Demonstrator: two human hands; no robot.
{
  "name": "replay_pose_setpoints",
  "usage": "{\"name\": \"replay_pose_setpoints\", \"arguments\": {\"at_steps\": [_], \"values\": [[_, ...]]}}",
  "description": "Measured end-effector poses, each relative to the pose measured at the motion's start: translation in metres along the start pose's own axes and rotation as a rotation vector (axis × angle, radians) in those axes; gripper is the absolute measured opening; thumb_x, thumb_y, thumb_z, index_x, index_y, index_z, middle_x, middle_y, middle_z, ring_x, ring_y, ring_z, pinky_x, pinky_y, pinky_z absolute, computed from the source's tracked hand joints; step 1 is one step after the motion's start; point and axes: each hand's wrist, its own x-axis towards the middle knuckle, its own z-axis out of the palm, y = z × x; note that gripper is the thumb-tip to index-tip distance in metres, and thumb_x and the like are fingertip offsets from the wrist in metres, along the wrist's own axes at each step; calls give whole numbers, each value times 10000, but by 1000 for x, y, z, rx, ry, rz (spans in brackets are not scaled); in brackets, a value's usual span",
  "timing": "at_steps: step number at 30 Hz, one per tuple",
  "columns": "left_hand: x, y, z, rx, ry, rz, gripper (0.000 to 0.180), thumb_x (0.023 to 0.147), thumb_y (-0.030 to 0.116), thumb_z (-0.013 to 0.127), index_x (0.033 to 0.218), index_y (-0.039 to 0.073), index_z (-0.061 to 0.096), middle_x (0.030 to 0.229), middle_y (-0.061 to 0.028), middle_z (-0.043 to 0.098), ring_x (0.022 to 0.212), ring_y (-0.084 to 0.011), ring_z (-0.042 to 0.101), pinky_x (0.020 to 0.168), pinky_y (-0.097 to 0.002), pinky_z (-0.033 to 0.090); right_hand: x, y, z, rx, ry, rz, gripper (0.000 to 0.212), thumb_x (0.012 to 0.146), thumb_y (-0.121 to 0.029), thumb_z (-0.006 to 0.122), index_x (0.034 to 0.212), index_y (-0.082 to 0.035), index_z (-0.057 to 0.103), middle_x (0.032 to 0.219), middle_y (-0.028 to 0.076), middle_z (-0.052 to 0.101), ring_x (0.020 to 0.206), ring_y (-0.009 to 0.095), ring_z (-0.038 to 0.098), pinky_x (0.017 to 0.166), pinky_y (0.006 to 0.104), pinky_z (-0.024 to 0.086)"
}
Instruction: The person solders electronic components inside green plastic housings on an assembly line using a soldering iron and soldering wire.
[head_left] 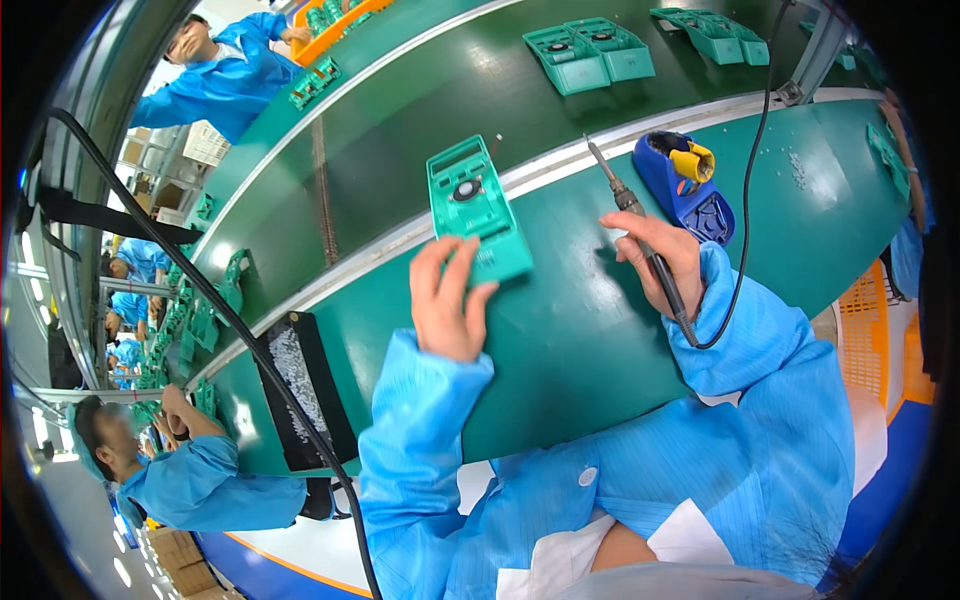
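We judge a soldering-station handling step: our left hand (448,305) has curled fingers at the near end of a green plastic housing (492,215), mid-frame across the metal rail (570,166); whether they pinch it, we cannot tell. Our right hand (668,258) grips a soldering iron (627,198); moving it calls for keeping its tip off plastic. The green bench (580,350) gleams; co-workers in blue (215,485) sit along the frame's left.

Black tray (334,405) of pale pieces (291,367), orange basket (864,335) at right, blue-clad co-worker (215,488) at left, cardboard boxes (178,553)
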Motion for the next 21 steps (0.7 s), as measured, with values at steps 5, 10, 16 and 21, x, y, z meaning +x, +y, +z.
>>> {"name": "replay_pose_setpoints", "arguments": {"at_steps": [5, 10, 16, 21], "values": [[62, -66, 37, 57, 70, 49, 541, 685, -2, 770, 1206, 51, 633, 1221, -161, 564, 1145, -356, 545, 955, -419, 474, 5, -2, 8, -12, 39, -80, 356, 811, 52, 692, 1152, -35, 640, 818, 167, 641, 675, 312, 623, 594, 366, 481], [111, -104, 75, 22, 27, -59, 562, 676, -1, 778, 1211, 87, 632, 1289, -147, 523, 1212, -357, 484, 991, -448, 461, 8, 0, 8, -19, 24, -58, 336, 802, 48, 697, 1126, -27, 646, 805, 174, 630, 647, 316, 614, 573, 370, 465], [113, -97, 100, 276, 80, -122, 711, 681, 209, 831, 1318, 96, 537, 1342, -194, 454, 1251, -413, 422, 1052, -510, 356, 8, 3, 7, -54, -2, -41, 352, 797, 58, 688, 1133, -37, 644, 775, 159, 613, 618, 311, 604, 549, 373, 453], [53, -75, 87, 141, 333, 73, 590, 705, 186, 831, 1235, 55, 604, 1314, -226, 502, 1222, -415, 473, 1022, -486, 394, 8, -7, 9, -31, -24, -9, 371, 787, 78, 684, 1135, -43, 643, 749, 151, 596, 601, 309, 590, 539, 377, 441]]}}
